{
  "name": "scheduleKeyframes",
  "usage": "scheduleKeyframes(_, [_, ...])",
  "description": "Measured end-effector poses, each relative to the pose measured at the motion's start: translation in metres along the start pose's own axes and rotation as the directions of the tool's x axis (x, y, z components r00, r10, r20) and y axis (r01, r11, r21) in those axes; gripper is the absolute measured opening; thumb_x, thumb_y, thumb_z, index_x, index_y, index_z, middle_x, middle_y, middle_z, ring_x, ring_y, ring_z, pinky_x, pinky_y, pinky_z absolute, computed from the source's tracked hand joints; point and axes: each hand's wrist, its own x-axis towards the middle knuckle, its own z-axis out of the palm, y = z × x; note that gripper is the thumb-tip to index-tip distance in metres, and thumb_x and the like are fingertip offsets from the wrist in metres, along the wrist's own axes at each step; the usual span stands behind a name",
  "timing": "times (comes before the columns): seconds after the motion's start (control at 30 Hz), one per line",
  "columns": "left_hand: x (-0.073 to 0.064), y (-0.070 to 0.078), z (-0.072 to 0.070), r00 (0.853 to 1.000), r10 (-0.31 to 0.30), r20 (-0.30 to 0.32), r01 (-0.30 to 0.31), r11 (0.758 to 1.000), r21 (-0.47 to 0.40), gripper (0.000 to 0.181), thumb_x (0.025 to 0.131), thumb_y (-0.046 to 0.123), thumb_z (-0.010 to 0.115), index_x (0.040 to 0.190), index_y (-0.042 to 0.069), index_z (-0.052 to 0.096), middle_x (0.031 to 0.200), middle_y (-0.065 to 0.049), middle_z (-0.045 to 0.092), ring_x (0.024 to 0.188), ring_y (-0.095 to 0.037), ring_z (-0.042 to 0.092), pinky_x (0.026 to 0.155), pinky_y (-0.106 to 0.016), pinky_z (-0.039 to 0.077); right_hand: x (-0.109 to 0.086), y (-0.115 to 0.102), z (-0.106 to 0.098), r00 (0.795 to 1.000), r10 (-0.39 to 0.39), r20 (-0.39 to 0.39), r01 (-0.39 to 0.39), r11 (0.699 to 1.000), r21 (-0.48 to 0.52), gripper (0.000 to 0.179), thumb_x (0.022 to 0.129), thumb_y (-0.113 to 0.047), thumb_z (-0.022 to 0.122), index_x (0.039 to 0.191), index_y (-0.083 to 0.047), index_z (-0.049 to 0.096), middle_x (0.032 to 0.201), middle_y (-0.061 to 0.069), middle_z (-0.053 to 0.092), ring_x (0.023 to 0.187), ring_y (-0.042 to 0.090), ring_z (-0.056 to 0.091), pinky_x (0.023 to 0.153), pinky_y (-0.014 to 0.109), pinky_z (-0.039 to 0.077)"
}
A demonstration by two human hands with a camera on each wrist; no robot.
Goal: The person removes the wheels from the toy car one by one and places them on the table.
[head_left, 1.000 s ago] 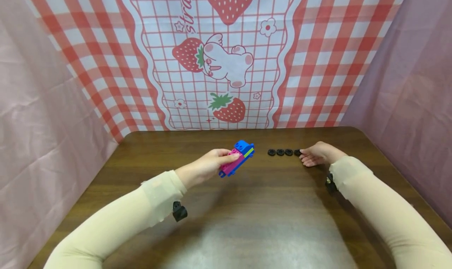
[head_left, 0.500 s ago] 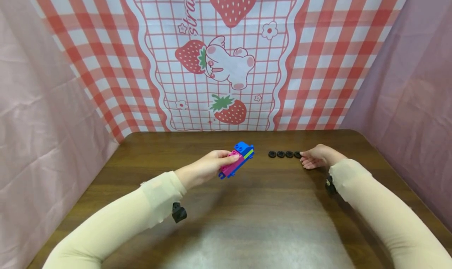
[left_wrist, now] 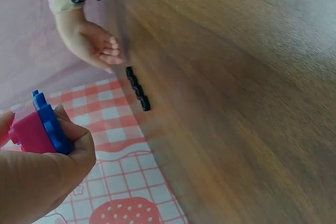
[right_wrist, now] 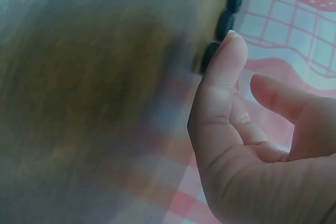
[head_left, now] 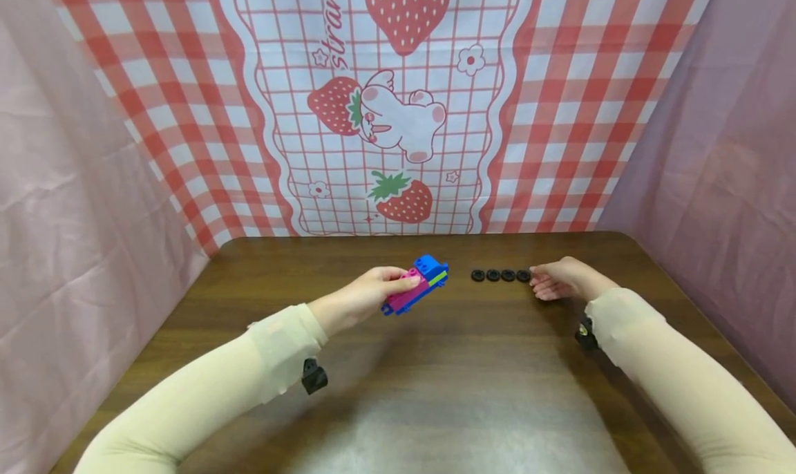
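My left hand [head_left: 367, 294] pinches a toy car body built of pink and blue bricks [head_left: 429, 265], with a lime-green strip along its side. The car is tilted and held up over the table, thumb on top and fingers beneath. In the left wrist view its pink block [left_wrist: 32, 129] and blue base [left_wrist: 51, 124] show between thumb and fingers. Several small black wheels [head_left: 493, 275] lie flat in a row. Beside the row's right end is my right hand [head_left: 560, 278], fingertips right by the last wheel [right_wrist: 211, 56]; thumb and fingers stand apart with nothing between them.
The brown wooden table [head_left: 460, 384] ends at the back against a red-and-white checked cloth [head_left: 562, 115] with strawberry prints. Pink curtains [head_left: 81, 149] hang at both sides. Each wrist wears a small black camera [head_left: 314, 376].
My right hand has drawn slightly right, so the end wheel it partly covered now shows whole. The car body in my left hand has tipped a little; the row of wheels stays put.
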Motion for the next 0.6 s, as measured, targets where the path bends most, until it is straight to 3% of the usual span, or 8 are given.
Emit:
scheduleKeyframes(0.27, [0.004, 0.001, -0.003, 0.997, 0.020, -0.072, -0.013, 0.996, 0.090, 0.039, 0.098, 0.029, 0.056, 0.125, 0.000, 0.060, 0.108, -0.013, 0.067, 0.087, -0.013, 0.059, 0.074, -0.025, 0.047, -0.009, -0.012, 0.012, 0.997, -0.065, 0.035, 0.065, 0.998, 0.013, 0.047, 0.103, -0.024, 0.043, 0.123, 0.018, 0.048, 0.074, 0.002, 0.069, 0.067, 0.008, 0.067, 0.070, 0.025, 0.058])
scheduleKeyframes(0.6, [0.008, 0.002, -0.007, 0.994, 0.009, -0.113, 0.005, 0.992, 0.123, 0.042, 0.096, 0.035, 0.059, 0.126, 0.006, 0.062, 0.113, -0.013, 0.068, 0.094, -0.017, 0.061, 0.079, -0.028, 0.048, -0.021, -0.047, 0.043, 0.983, -0.162, 0.088, 0.157, 0.985, 0.065, 0.047, 0.103, -0.023, 0.045, 0.128, 0.017, 0.043, 0.081, 0.004, 0.069, 0.076, 0.012, 0.069, 0.079, 0.028, 0.057])
